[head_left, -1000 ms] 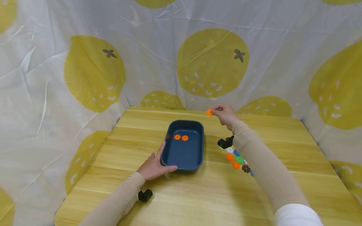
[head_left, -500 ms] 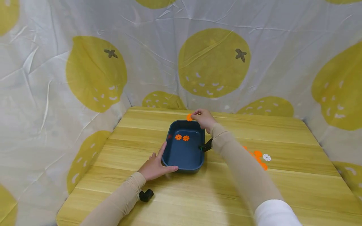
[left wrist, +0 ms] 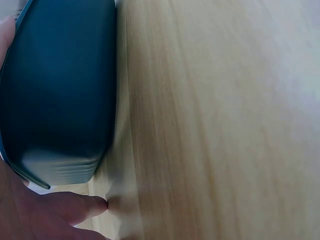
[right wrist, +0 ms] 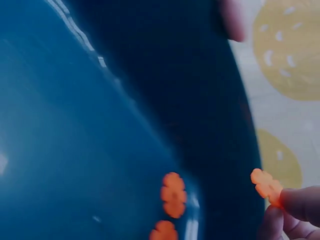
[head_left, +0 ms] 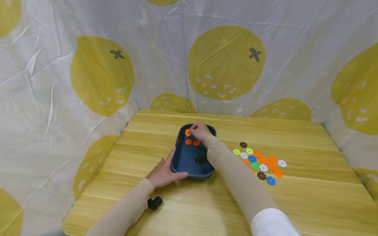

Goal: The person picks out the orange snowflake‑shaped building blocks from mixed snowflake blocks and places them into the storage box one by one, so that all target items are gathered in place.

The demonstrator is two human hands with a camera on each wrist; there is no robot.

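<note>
My right hand (head_left: 201, 131) pinches an orange notched plastic disc (head_left: 187, 132) between thumb and finger, over the far end of a dark blue tray (head_left: 189, 160). The right wrist view shows this flower-shaped piece (right wrist: 267, 185) held up on a slant by the fingertips. Two more orange discs (head_left: 188, 142) lie side by side on the tray floor, below the hand. My left hand (head_left: 163, 173) rests against the tray's near left corner. Its index finger stretches along the left rim, and its thumb lies straight along the near rim.
A loose group of notched discs lies right of the tray, including orange ones (head_left: 272, 159), a green one (head_left: 254, 166), a brown one (head_left: 261, 176) and a blue one (head_left: 270, 180). The wooden table (head_left: 310, 193) meets a lemon-print curtain (head_left: 165, 59) behind.
My right hand has carried the orange disc leftward and down, from beyond the tray's right side into its far end. The loose discs have come into fuller view. My left hand stays at the corner.
</note>
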